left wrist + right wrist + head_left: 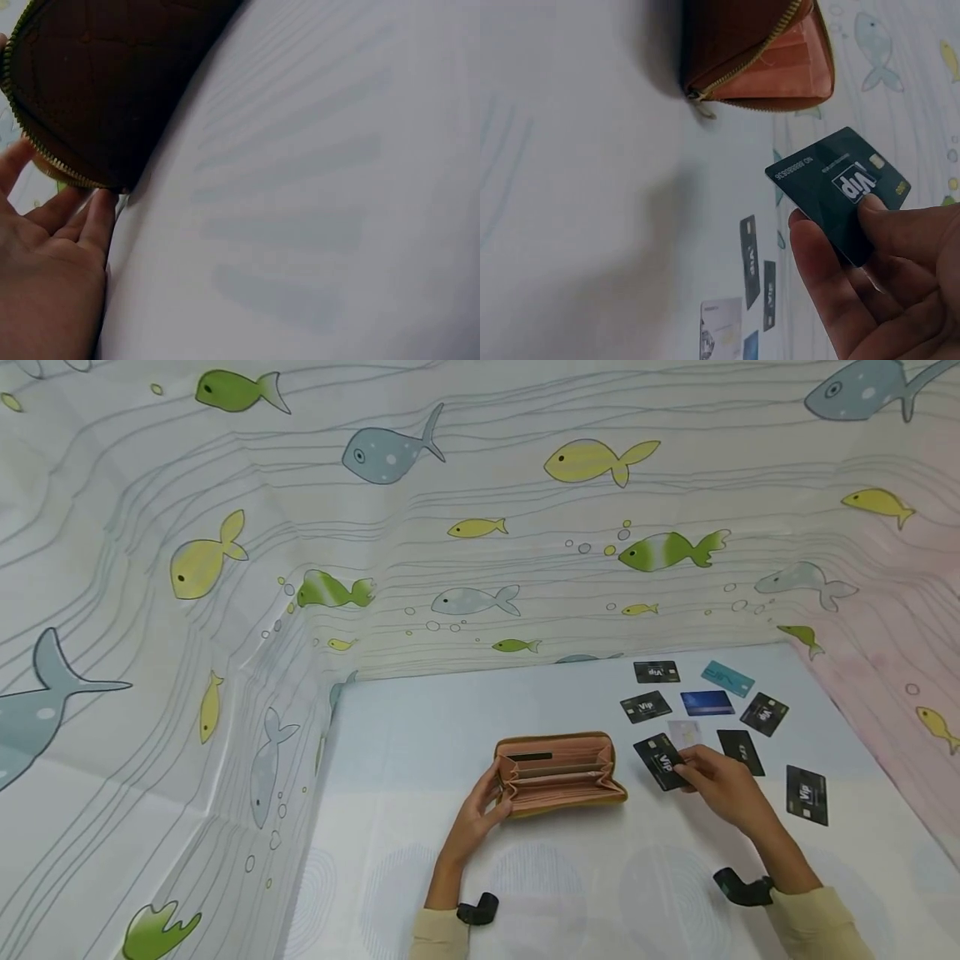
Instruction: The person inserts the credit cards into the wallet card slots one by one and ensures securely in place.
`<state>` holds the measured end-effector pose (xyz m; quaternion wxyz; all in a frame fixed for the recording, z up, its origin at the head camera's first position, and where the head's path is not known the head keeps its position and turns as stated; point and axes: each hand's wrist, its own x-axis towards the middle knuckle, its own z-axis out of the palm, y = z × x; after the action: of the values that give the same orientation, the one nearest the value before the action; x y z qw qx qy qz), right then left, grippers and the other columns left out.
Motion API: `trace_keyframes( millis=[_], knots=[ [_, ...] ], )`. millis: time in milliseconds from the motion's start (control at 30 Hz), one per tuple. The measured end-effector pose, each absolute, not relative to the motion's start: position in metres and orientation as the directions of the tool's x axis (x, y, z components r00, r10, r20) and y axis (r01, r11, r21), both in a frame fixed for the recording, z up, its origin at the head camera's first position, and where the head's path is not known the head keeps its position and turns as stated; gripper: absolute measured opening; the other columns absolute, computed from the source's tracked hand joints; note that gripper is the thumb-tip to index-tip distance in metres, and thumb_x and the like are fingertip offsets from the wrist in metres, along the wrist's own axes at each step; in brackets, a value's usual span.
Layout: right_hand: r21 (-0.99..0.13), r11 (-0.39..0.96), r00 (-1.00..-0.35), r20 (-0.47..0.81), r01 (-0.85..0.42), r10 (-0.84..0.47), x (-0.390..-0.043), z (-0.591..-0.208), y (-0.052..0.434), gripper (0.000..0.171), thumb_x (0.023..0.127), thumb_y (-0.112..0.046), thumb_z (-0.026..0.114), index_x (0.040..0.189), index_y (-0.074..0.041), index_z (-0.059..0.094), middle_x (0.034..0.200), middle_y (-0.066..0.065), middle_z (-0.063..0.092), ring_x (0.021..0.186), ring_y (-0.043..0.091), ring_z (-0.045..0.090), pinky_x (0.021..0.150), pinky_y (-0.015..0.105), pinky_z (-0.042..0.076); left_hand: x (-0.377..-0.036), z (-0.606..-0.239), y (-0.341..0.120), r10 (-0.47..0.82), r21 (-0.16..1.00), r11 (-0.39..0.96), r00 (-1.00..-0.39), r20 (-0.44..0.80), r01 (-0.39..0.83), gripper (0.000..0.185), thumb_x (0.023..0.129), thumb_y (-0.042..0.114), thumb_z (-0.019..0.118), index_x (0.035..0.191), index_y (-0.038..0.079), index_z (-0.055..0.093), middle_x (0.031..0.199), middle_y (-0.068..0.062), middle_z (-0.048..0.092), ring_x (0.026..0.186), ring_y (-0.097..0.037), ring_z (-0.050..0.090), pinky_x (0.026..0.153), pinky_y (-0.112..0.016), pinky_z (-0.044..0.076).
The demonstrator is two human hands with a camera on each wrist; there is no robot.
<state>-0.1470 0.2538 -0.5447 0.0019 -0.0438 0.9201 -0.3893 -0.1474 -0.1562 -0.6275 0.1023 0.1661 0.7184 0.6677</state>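
Note:
A brown zip-around wallet lies unzipped and spread, its pink lining, pleated sides and inner slots facing up. One dark card shows in its back slot. My left hand grips the wallet's left end, with fingertips along the gold zip in the left wrist view. To the right of the wallet, my right hand pinches a black VIP card between thumb and fingers. In the right wrist view the card is held up, printed face and gold chip showing, near the wallet's open end.
Several cards lie spread at the right: black VIP cards, a blue card, a teal card and a pale card partly hidden behind the held one. Fish-printed sheeting rises behind and beside the white table.

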Motion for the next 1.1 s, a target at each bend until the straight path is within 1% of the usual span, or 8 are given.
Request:
trace_keyframes(
  millis=[133, 267, 400, 533, 700, 800, 900, 1100],
  knots=[
    [-0.705, 0.699, -0.992, 0.05, -0.116, -0.114, -0.155, -0.541, 0.245, 0.03, 0.097, -0.002, 0.063, 0.126, 0.0, 0.059, 0.098, 0.02, 0.074, 0.076, 0.022, 0.074, 0.067, 0.036, 0.062, -0.147, -0.63, -0.158, 0.353, 0.992, 0.057, -0.932, 0.085, 0.112, 0.072, 0.1, 0.008, 0.059, 0.161, 0.02, 0.022, 0.166, -0.01, 0.023, 0.15, -0.034, 0.028, 0.122, -0.058, 0.024],
    [-0.694, 0.71, -0.992, 0.056, -0.12, -0.113, -0.16, -0.537, 0.236, 0.031, 0.098, -0.004, 0.06, 0.129, -0.002, 0.058, 0.098, 0.021, 0.074, 0.077, 0.024, 0.075, 0.067, 0.037, 0.062, -0.148, -0.629, -0.158, 0.351, 0.99, 0.065, -0.931, 0.096, 0.127, 0.072, 0.099, 0.008, 0.059, 0.16, 0.02, 0.023, 0.166, -0.01, 0.024, 0.151, -0.032, 0.028, 0.122, -0.057, 0.025],
    [-0.695, 0.704, -0.99, 0.086, -0.142, -0.116, -0.167, -0.531, 0.228, 0.025, 0.1, -0.004, 0.059, 0.124, 0.0, 0.06, 0.103, 0.022, 0.072, 0.079, 0.027, 0.075, 0.067, 0.035, 0.062, -0.149, -0.628, -0.158, 0.362, 0.989, 0.067, -0.927, 0.101, 0.134, 0.074, 0.099, 0.003, 0.058, 0.161, 0.015, 0.02, 0.166, -0.012, 0.021, 0.151, -0.034, 0.026, 0.121, -0.059, 0.023],
    [-0.698, 0.696, -0.986, 0.114, -0.169, -0.125, -0.175, -0.524, 0.22, 0.022, 0.1, -0.004, 0.059, 0.121, 0.001, 0.06, 0.108, 0.023, 0.069, 0.081, 0.029, 0.075, 0.067, 0.032, 0.062, -0.149, -0.619, -0.158, 0.378, 0.991, 0.058, -0.921, 0.091, 0.121, 0.075, 0.098, 0.003, 0.059, 0.161, 0.008, 0.017, 0.166, -0.016, 0.017, 0.152, -0.036, 0.021, 0.122, -0.06, 0.02],
    [-0.668, 0.698, -0.965, 0.206, -0.258, -0.16, -0.185, -0.514, 0.206, 0.02, 0.098, -0.005, 0.062, 0.118, 0.0, 0.063, 0.103, 0.019, 0.072, 0.08, 0.028, 0.073, 0.068, 0.035, 0.061, -0.144, -0.599, -0.158, 0.39, 0.993, 0.055, -0.918, 0.078, 0.108, 0.075, 0.099, 0.006, 0.06, 0.16, 0.004, 0.017, 0.166, -0.017, 0.017, 0.152, -0.037, 0.021, 0.121, -0.061, 0.021],
    [-0.654, 0.688, -0.948, 0.249, -0.315, -0.197, -0.191, -0.509, 0.197, 0.018, 0.097, -0.005, 0.064, 0.114, -0.001, 0.065, 0.098, 0.016, 0.074, 0.077, 0.023, 0.071, 0.064, 0.029, 0.059, -0.143, -0.595, -0.157, 0.385, 0.992, 0.059, -0.919, 0.084, 0.116, 0.074, 0.099, 0.006, 0.06, 0.16, 0.003, 0.018, 0.166, -0.018, 0.019, 0.152, -0.038, 0.022, 0.121, -0.061, 0.021],
    [-0.64, 0.686, -0.937, 0.256, -0.347, -0.236, -0.197, -0.506, 0.188, 0.016, 0.097, -0.008, 0.065, 0.112, -0.004, 0.068, 0.096, 0.013, 0.075, 0.073, 0.019, 0.07, 0.06, 0.025, 0.057, -0.143, -0.595, -0.156, 0.382, 0.991, 0.065, -0.92, 0.084, 0.118, 0.073, 0.099, 0.006, 0.06, 0.16, 0.004, 0.019, 0.165, -0.017, 0.021, 0.151, -0.037, 0.024, 0.121, -0.06, 0.022],
    [-0.6, 0.691, -0.915, 0.257, -0.404, -0.312, -0.203, -0.502, 0.175, 0.016, 0.097, -0.011, 0.066, 0.111, -0.005, 0.071, 0.099, 0.013, 0.076, 0.081, 0.024, 0.072, 0.064, 0.034, 0.06, -0.146, -0.603, -0.156, 0.386, 0.993, 0.061, -0.92, 0.073, 0.104, 0.074, 0.099, 0.007, 0.059, 0.16, 0.004, 0.018, 0.166, -0.016, 0.02, 0.152, -0.037, 0.023, 0.121, -0.06, 0.021]
  ],
)
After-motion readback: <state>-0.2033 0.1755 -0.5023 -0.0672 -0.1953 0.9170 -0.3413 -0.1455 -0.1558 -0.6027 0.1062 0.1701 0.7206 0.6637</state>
